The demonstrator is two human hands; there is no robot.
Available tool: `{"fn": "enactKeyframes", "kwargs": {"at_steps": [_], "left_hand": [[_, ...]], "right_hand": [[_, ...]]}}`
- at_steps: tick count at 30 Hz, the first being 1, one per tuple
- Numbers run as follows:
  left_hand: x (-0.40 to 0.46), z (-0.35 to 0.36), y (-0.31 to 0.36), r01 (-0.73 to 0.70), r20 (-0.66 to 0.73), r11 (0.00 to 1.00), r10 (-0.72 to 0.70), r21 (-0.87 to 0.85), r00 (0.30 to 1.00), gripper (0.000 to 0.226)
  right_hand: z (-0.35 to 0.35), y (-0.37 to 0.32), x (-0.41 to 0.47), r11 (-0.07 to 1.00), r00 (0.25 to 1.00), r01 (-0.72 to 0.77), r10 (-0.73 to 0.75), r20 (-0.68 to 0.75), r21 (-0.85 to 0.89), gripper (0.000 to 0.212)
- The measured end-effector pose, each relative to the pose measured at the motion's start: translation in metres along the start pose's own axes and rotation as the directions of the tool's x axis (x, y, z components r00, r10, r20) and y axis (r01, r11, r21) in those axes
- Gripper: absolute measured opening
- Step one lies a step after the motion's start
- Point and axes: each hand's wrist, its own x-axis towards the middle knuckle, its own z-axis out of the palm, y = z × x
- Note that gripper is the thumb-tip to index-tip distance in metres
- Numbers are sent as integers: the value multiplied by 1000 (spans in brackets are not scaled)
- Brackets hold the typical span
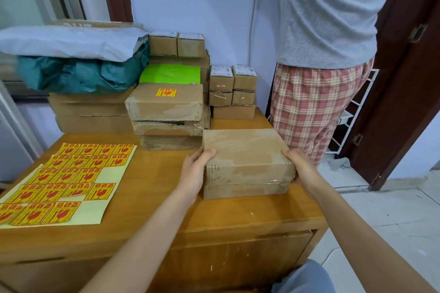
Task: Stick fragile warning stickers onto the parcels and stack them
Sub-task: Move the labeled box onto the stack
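A taped brown cardboard parcel [245,159] sits on the wooden table [152,197], its top bare of any sticker. My left hand [196,175] grips its left side with the thumb on the top edge. My right hand [301,169] grips its right side. Behind it stands a stack of three similar parcels [166,121]; the top one carries a yellow and red fragile sticker [166,92]. A backing sheet with several fragile stickers [62,181] lies at the table's left.
Small labelled boxes [232,88] are piled at the back right, more boxes [177,45] and a green sheet [170,74] behind the stack. Flat cartons [90,112] under teal and grey bags [76,59] fill the back left. A person in checked trousers [316,107] stands right of the table.
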Motion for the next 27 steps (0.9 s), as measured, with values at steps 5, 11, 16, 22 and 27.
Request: {"fn": "enactKeyframes", "kwargs": {"at_steps": [5,11,16,22,27], "left_hand": [[-14,-17,-2,-46,-104,997,39,-67,994,46],[-16,-18,2,-140,-175,978,166,152,971,63],[-11,-31,12,-320,-61,876,365,361,929,87],[7,-39,20,-354,130,737,345,576,930,84],[11,-37,25,-330,178,741,281,584,943,84]], "right_hand": [[22,-2,-19,999,999,44,-44,31,-1,19],[29,-5,-28,999,999,54,-54,-11,-4,15],[28,-7,-29,999,999,37,-37,-1,-31,16],[24,-12,-29,995,999,48,-45,30,-88,17],[23,-11,-28,996,999,51,-50,19,-70,16]]}}
